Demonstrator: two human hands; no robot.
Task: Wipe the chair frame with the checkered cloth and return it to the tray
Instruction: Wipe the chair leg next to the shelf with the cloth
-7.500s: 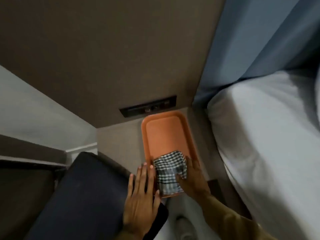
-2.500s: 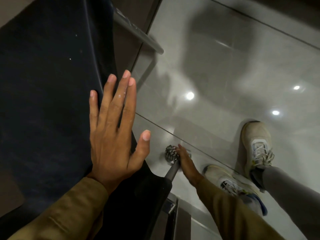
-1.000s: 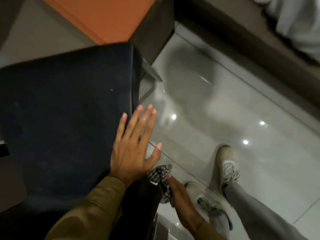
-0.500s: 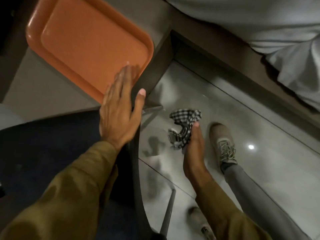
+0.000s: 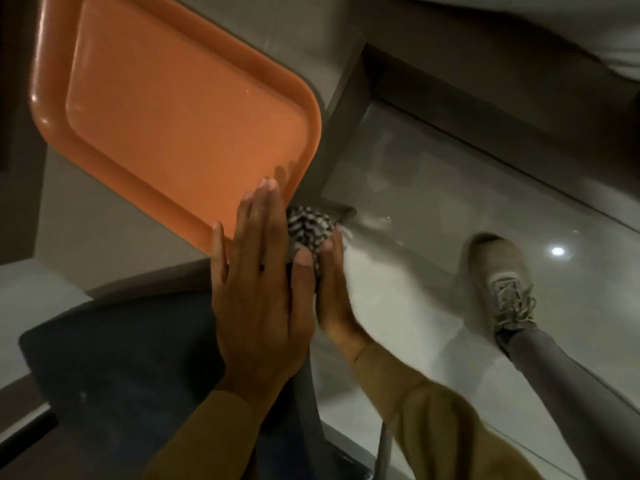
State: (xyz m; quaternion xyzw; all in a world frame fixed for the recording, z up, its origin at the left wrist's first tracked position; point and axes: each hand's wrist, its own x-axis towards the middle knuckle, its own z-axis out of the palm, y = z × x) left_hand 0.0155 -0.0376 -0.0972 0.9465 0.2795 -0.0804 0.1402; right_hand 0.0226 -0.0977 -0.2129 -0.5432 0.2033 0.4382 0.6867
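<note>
The orange tray (image 5: pixel 166 109) lies on a grey side table at upper left, with nothing on it. The black-and-white checkered cloth (image 5: pixel 308 230) is bunched just off the tray's near right corner, held in my right hand (image 5: pixel 334 289), which is partly hidden behind my left hand. My left hand (image 5: pixel 258 292) lies flat with fingers together on the top edge of the dark chair (image 5: pixel 121 368), fingertips reaching the tray's rim. A metal chair leg (image 5: pixel 384 448) shows at the bottom.
The grey side table (image 5: pixel 104 233) drops off at its right edge to a glossy tiled floor (image 5: pixel 433 209). My shoe (image 5: pixel 502 278) and grey trouser leg stand on the floor at right. A bed base and white bedding (image 5: pixel 620 53) run along the upper right.
My right hand has lifted the cloth from low beside the chair leg up and left to the tray's near corner. My left hand stays on the chair's edge. The view has swung up toward the tray.
</note>
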